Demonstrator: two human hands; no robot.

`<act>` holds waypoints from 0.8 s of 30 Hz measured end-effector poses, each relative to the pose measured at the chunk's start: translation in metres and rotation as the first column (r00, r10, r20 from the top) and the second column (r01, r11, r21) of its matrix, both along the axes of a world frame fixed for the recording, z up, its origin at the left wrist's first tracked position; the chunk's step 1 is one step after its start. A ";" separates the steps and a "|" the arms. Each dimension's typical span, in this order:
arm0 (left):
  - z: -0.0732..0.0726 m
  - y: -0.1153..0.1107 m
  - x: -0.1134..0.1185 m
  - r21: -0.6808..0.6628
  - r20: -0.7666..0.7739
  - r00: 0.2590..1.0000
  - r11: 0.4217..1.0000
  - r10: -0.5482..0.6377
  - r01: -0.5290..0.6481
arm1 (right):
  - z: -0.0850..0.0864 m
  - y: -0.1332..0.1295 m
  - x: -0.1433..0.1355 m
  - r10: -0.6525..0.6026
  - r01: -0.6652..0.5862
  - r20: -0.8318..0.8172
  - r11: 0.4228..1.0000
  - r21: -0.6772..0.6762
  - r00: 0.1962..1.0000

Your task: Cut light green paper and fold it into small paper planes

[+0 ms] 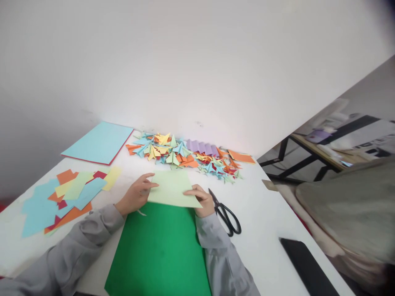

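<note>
Both hands meet over the far edge of the green sheet, which lies on the desk [262, 250] and serves here as the landmark [163, 255]. A piece of pale green paper [169, 187] spans the gap between them, its near edge overlapping the far edge of the green sheet. The left forearm slants in from the near left of the green sheet, wrist slightly bent, and the left hand [135, 195] has its fingers nearly closed on the paper's left edge, one lying over the top face. The right forearm rises more steeply along the right side of the green sheet; the right hand [202, 200] turns inward, its fingers pinching the paper's right edge. Some fingertips are hidden, so how they sit underneath cannot be told

Right of the green sheet, just beside the right hand, lie black-handled scissors [226, 216], blades pointing away. Left of it spreads a loose pile of coloured paper pieces [66, 197]. Beyond it sits a heap of folded paper shapes [179, 154], with a light blue sheet [100, 142] farther left
</note>
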State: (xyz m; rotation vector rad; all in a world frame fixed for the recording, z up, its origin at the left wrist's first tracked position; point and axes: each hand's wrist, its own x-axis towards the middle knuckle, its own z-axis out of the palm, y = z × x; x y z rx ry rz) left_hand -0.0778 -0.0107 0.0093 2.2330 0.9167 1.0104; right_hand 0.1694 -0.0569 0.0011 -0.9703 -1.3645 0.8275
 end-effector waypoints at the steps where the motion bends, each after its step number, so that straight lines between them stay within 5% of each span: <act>1: 0.000 0.001 0.000 -0.006 0.007 0.999 0.999 0.033 -0.033 | 0.000 0.000 0.000 0.021 -0.022 -0.030 1.000 -0.022 0.999; 3: 0.000 0.002 -0.001 -0.011 0.030 0.999 0.999 0.042 -0.041 | -0.001 0.001 0.001 0.056 -0.060 -0.055 0.996 -0.073 0.997; 8: -0.001 0.002 0.000 -0.140 0.188 0.974 0.978 -0.130 0.157 | -0.005 0.002 0.001 0.035 -0.046 -0.077 0.987 -0.155 0.996; 15: -0.004 0.001 0.003 -0.245 0.279 0.960 0.969 0.028 0.042 | -0.002 0.003 -0.002 0.044 -0.076 -0.147 0.972 -0.220 0.988; 22: 0.011 -0.006 0.010 -0.580 0.473 0.878 0.726 -0.071 0.371 | -0.002 0.002 -0.002 0.059 -0.094 -0.144 0.963 -0.252 0.988; 24: 0.015 -0.007 0.012 -0.583 0.507 0.859 0.706 -0.071 0.402 | -0.001 0.001 -0.004 0.092 -0.128 -0.151 0.961 -0.244 0.984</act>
